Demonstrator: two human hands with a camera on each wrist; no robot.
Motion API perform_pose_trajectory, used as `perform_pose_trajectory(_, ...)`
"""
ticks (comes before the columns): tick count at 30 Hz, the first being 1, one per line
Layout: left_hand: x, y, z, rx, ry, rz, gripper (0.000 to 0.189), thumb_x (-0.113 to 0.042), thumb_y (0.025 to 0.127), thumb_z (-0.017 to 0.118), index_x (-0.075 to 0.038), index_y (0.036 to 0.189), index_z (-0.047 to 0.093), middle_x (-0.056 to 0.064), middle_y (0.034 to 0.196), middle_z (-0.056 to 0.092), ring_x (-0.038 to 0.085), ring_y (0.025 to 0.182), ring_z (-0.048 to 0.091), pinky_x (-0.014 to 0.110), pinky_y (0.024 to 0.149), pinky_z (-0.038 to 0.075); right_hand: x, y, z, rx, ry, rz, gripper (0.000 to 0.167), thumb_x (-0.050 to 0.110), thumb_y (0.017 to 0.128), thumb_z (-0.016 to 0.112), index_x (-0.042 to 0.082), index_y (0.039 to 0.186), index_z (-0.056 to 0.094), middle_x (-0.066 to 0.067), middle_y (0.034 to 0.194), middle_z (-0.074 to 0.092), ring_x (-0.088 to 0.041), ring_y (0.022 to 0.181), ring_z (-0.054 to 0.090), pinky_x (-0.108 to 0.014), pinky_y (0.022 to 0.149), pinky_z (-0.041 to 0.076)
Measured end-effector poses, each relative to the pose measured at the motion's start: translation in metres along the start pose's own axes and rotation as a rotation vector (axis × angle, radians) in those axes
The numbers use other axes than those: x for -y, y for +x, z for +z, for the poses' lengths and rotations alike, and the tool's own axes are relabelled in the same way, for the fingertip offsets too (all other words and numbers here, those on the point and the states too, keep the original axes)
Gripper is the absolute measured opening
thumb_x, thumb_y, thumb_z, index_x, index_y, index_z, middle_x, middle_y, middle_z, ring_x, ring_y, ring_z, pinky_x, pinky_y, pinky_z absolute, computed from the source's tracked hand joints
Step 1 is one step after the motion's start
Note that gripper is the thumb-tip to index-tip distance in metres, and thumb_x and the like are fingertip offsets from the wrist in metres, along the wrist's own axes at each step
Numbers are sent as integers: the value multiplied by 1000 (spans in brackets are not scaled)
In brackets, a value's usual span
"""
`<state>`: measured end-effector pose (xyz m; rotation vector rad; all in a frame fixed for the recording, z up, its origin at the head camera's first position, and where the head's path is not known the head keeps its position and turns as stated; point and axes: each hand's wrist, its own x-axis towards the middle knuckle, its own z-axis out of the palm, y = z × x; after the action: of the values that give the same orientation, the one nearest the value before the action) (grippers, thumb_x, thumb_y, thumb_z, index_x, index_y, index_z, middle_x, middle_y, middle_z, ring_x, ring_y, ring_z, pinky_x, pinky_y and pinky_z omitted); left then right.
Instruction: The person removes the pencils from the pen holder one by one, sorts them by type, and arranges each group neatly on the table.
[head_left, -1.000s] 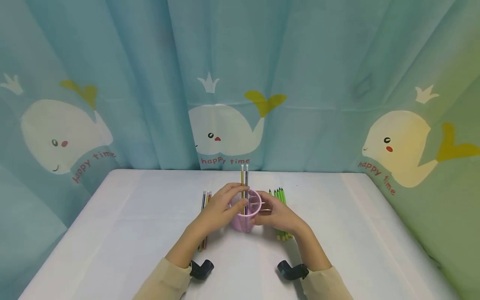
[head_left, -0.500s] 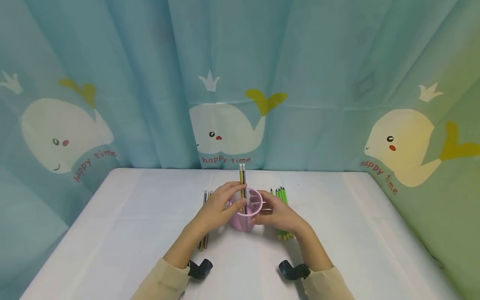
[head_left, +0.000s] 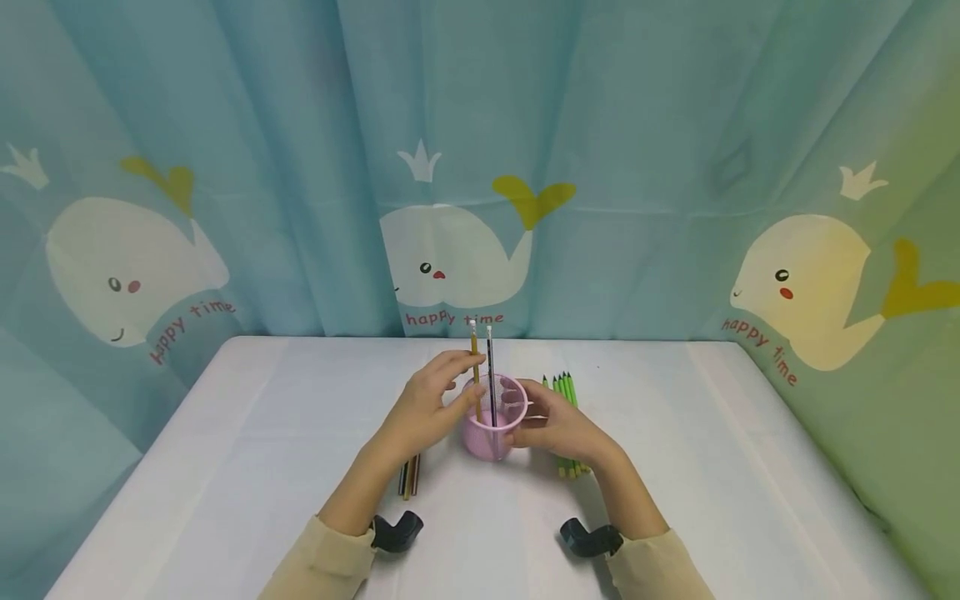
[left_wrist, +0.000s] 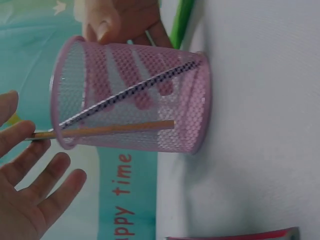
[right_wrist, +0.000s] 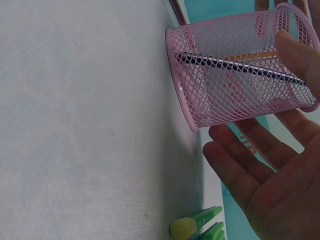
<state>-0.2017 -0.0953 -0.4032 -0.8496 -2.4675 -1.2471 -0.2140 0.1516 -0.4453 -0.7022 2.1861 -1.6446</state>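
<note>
A pink mesh pen holder (head_left: 483, 444) stands upright on the white table. My left hand (head_left: 429, 410) pinches a yellow pencil (head_left: 474, 343) near its upper part, at the holder's rim. In the left wrist view the lower end of this yellow pencil (left_wrist: 115, 129) hangs inside, short of the holder's base. A black-and-silver patterned pencil (left_wrist: 131, 91) leans freely inside, its foot on the base. My right hand (head_left: 562, 429) holds the holder from the right, thumb on the near side and fingers around the far side; the right wrist view shows the thumb (right_wrist: 295, 55) against the mesh.
Several green pencils (head_left: 567, 390) lie on the table (head_left: 675, 433) right of the holder, partly behind my right hand. A few dark and yellow pencils (head_left: 408, 480) lie to the left, partly under my left hand. A blue whale-print curtain (head_left: 637, 250) hangs behind.
The yellow and dark pencils, close together before, now stand apart. My left hand has shifted slightly left and up with the yellow one, leaving the dark one in the holder.
</note>
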Motion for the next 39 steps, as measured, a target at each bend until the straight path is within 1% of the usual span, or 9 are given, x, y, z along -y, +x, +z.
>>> perform_pose_trajectory(3, -3, 1, -4, -20, -43, 4, 40, -23, 98, 65, -11, 136, 60, 3, 134, 59, 23, 123, 58, 42, 91, 59, 0, 0, 1, -3, -7, 6, 75, 12, 81, 82, 10, 146, 45, -18, 137, 57, -37, 126, 56, -41, 105, 51)
perform_pose_trajectory(7, -7, 1, -11, -58, -109, 2, 39, -18, 97, 65, -11, 135, 60, 4, 132, 60, 27, 120, 60, 34, 89, 60, 0, 0, 1, -1, 1, -2, 75, 11, 80, 81, 10, 146, 46, -16, 135, 58, -36, 125, 57, -40, 105, 51)
perform_pose_trajectory(10, -10, 2, -17, -97, -153, -6, 37, -17, 98, 65, -12, 134, 61, 3, 130, 61, 25, 116, 62, 30, 88, 60, 1, 0, 2, 1, 12, -6, 75, 10, 80, 81, 11, 146, 46, -16, 134, 59, -35, 125, 57, -41, 105, 51)
perform_pose_trajectory(14, -15, 2, -25, -158, -246, -30, 34, -16, 98, 65, -13, 131, 62, 2, 128, 62, 21, 114, 64, 30, 88, 60, 1, 0, 1, 3, 11, -2, 76, 9, 80, 82, 12, 146, 46, -16, 134, 59, -35, 126, 57, -42, 106, 50)
perform_pose_trajectory(20, -18, 3, -34, -236, -403, -30, 30, -6, 97, 64, -5, 127, 61, 9, 123, 63, 24, 108, 65, 31, 85, 61, 1, 1, 1, 6, 9, -9, 77, 9, 80, 81, 8, 147, 44, -20, 136, 57, -39, 126, 56, -43, 106, 50)
perform_pose_trajectory(24, -19, 2, -38, -253, -462, -42, 29, -4, 97, 62, -4, 126, 60, 10, 126, 61, 27, 106, 65, 32, 82, 62, 0, 1, 1, 8, -7, -14, 76, 10, 80, 81, 7, 147, 44, -21, 136, 56, -39, 126, 56, -41, 106, 50)
perform_pose_trajectory(28, -20, 1, -42, -257, -473, -52, 29, -4, 97, 62, -4, 126, 59, 9, 127, 61, 26, 109, 65, 32, 81, 62, 0, 1, 2, 7, -12, -9, 75, 11, 80, 81, 8, 146, 45, -18, 135, 57, -37, 126, 57, -40, 105, 51)
perform_pose_trajectory(34, -18, 0, -46, -259, -450, -59, 30, -2, 96, 64, -8, 125, 60, 9, 126, 62, 25, 102, 65, 33, 79, 63, -1, 0, 2, 15, 10, -20, 74, 9, 80, 81, 9, 145, 46, -19, 134, 58, -39, 125, 56, -45, 106, 50)
perform_pose_trajectory(39, -16, 0, -51, -249, -419, -81, 39, 1, 94, 64, -11, 130, 57, 9, 123, 62, 26, 98, 68, 35, 77, 63, -1, 0, 3, 22, 21, -28, 73, 8, 80, 80, 10, 145, 47, -20, 134, 57, -40, 126, 55, -46, 107, 49)
